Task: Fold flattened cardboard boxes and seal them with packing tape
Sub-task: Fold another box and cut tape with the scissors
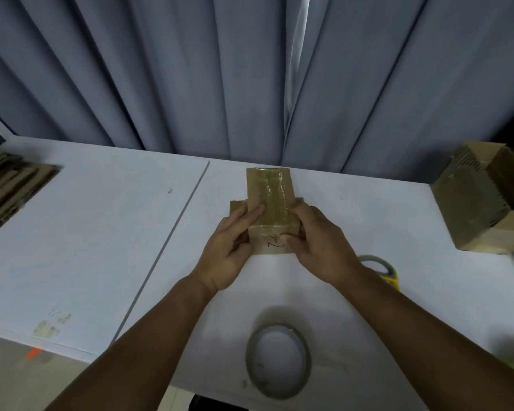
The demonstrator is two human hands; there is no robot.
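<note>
Cardboard box point(269, 200): stands mid-way along the white table point(101, 232), taped face up.
Left hand point(229, 250): curls round the box's left side with fingers laid on top, likely to steady it.
Right hand point(318, 244): grips the right side, thumb pressing the near edge, probably to stick the tape end down.
Tape roll point(250, 361): lies flat near the front edge, close by for the next seal.
Flat cardboard point(9, 185): stacked far left, not yet folded.

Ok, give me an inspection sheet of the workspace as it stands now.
Surface: white table, greenish marks near its left front edge.
Job's things: small taped box at centre; tape roll nearer the person; flattened cardboard stack far left.
Clutter: yellow-handled tool partly behind the right forearm; large cardboard box at right.
Grippers: left hand and right hand grip the box's sides.
Cables: nothing seen.
Surroundings: grey curtain behind table.
</note>
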